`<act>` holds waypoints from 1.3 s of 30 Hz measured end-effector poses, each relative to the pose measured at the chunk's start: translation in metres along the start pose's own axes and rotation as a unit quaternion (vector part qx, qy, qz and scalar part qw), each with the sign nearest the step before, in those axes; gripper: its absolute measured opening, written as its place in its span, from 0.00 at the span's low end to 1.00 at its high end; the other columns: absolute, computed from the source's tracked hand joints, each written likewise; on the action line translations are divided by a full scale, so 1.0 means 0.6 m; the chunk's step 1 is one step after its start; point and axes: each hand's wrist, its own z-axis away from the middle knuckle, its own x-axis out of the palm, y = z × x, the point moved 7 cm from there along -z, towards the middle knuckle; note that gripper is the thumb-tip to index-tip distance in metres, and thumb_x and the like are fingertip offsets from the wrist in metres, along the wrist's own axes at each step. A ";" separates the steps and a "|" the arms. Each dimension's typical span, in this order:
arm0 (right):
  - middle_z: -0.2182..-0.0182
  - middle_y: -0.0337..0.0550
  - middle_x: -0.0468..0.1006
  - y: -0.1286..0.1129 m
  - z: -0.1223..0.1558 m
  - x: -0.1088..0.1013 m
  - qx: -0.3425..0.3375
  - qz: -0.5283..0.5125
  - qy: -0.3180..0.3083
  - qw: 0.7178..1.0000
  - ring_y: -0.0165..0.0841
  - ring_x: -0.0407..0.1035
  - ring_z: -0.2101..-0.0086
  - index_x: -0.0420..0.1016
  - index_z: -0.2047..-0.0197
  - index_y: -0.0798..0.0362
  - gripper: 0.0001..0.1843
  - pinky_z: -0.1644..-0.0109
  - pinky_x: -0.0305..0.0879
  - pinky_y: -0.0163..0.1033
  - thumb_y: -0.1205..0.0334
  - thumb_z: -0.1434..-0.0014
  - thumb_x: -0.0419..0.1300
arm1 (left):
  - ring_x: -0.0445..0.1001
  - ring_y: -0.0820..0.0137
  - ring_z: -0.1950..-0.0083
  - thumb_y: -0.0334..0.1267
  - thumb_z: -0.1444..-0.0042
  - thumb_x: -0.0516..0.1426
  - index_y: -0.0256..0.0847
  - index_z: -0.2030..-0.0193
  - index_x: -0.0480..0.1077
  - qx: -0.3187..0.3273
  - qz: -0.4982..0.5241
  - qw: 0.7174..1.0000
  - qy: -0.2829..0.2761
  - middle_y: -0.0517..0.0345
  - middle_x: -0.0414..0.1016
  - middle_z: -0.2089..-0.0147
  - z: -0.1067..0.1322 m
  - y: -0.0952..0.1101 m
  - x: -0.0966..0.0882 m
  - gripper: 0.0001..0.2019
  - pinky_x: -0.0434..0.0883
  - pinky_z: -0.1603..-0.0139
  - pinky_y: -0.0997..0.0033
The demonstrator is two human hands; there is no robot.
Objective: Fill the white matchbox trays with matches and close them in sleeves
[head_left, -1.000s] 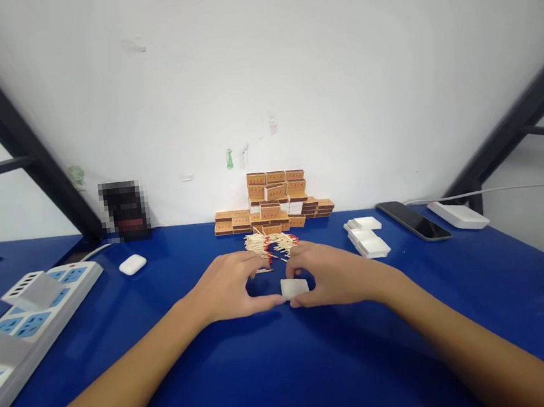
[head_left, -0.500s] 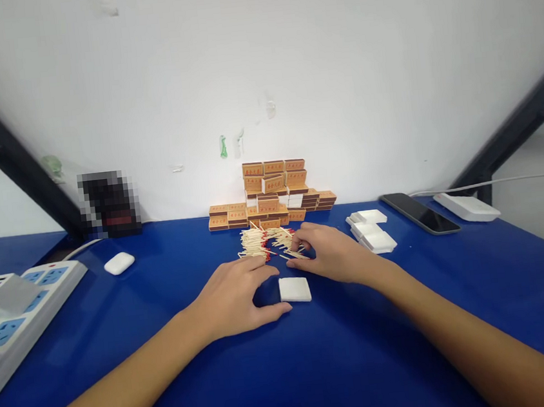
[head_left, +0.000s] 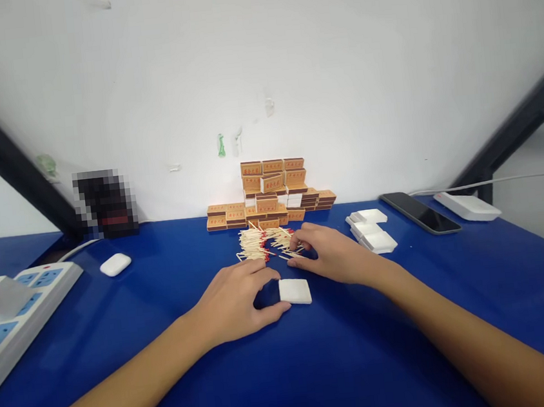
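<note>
My left hand point(head_left: 236, 298) spans a small white matchbox tray point(head_left: 295, 291), its thumb and forefinger at the tray's near and far left corners. The tray lies on the blue table, and whether anything is inside cannot be made out. Farther back, my right hand point(head_left: 328, 249) has curled fingers and thumb around some loose matches point(head_left: 291, 252) at the right side of the pile; the fingers partly hide them. Another heap of red-tipped matches point(head_left: 253, 243) lies just beyond my left hand.
Stacked orange matchboxes point(head_left: 274, 182) stand against the wall behind the matches. White trays point(head_left: 371, 232), a phone point(head_left: 419, 212) and a white flat device point(head_left: 467, 206) lie to the right. On the left are a white earbud case point(head_left: 116, 264) and a power strip point(head_left: 43, 299).
My left thumb and forefinger have closed in slightly at the tray's left corners. My right hand stays at the matches with hardly any movement. The view has shifted slightly.
</note>
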 end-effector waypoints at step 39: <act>0.59 0.42 0.79 -0.084 0.055 0.005 -0.044 -0.010 -0.139 0.989 0.36 0.72 0.64 0.72 0.59 0.49 0.12 0.61 0.61 0.42 0.52 0.26 0.55 | 0.76 0.63 0.57 0.49 0.36 0.61 0.43 0.53 0.75 0.007 0.016 1.000 -0.014 0.56 0.77 0.57 0.000 0.000 0.003 0.13 0.71 0.59 0.64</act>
